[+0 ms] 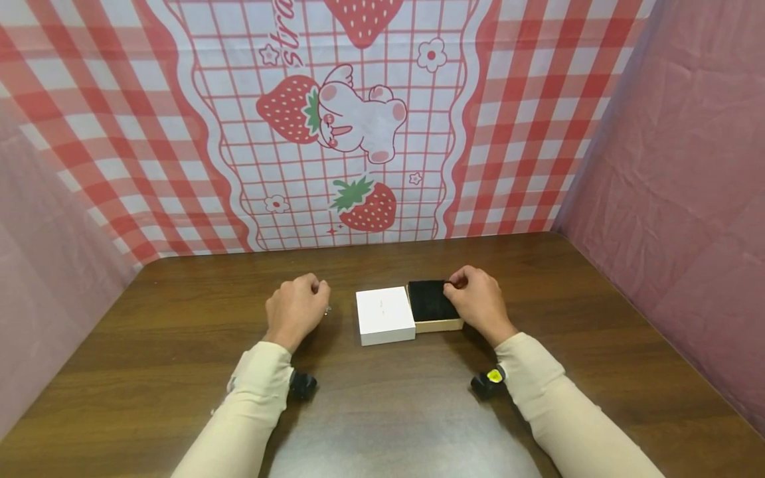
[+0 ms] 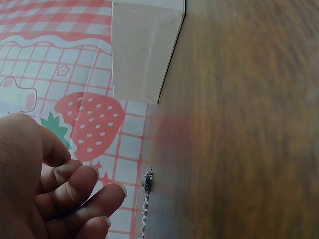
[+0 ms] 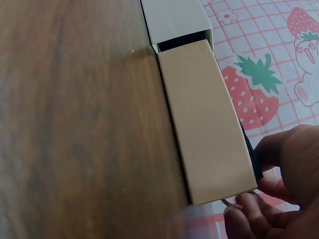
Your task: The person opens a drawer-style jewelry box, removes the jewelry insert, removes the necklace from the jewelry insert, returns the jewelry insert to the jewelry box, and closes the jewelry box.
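A white drawer-style jewelry box (image 1: pixel 382 309) lies on the table, its tan inner tray (image 3: pixel 207 124) pulled out to the right. In the tray sits a black pad (image 1: pixel 427 301). My right hand (image 1: pixel 481 302) is at the tray's right end, thumb and forefinger pinching the edge of the black pad. A small loop (image 3: pixel 232 203) shows at the tray end near its other fingers. Left of the box, my left hand (image 1: pixel 297 309) hovers low with loosely curled fingers and nothing visible in them. Beside it lies a thin silver chain (image 2: pixel 146 186), apart from the fingertips.
The brown wooden table (image 1: pixel 382 405) carries the box in its middle. Behind it hangs a red-and-white strawberry cloth (image 1: pixel 508 133), with pink cloth (image 1: pixel 669 186) at the sides. Each wrist wears a small black camera (image 1: pixel 303 385).
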A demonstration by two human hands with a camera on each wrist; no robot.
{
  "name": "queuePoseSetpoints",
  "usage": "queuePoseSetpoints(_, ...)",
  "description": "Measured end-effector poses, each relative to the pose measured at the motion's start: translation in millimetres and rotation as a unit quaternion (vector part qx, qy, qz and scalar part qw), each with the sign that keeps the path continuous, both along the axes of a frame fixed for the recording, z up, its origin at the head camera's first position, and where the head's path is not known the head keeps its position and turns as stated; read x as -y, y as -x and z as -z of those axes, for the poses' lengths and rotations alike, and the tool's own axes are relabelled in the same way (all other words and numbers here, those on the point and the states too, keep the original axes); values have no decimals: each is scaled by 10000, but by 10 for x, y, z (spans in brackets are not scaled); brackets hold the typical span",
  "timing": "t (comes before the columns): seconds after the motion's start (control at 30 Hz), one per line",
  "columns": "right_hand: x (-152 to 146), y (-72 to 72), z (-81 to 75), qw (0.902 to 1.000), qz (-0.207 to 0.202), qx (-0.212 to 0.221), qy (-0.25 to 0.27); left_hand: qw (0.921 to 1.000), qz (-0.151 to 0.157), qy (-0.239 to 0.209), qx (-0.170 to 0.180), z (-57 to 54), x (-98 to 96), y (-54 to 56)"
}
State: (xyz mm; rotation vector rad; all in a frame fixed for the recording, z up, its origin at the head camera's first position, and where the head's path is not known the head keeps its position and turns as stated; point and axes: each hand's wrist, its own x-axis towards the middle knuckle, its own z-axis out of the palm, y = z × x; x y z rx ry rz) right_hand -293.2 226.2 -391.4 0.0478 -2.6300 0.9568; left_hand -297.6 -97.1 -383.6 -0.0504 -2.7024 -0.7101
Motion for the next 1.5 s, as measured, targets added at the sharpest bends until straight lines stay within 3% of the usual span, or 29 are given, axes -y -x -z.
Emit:
queuePoseSetpoints(0.27, -22, -3, 6, 9991, -7, 359, -215, 10000, 27, -13, -3, 4, 1, -1)
queuePoseSetpoints(1.5, -18, -3, -13, 9976, 48, 609, -327, 10000, 57, -26, 12, 5, -13, 1)
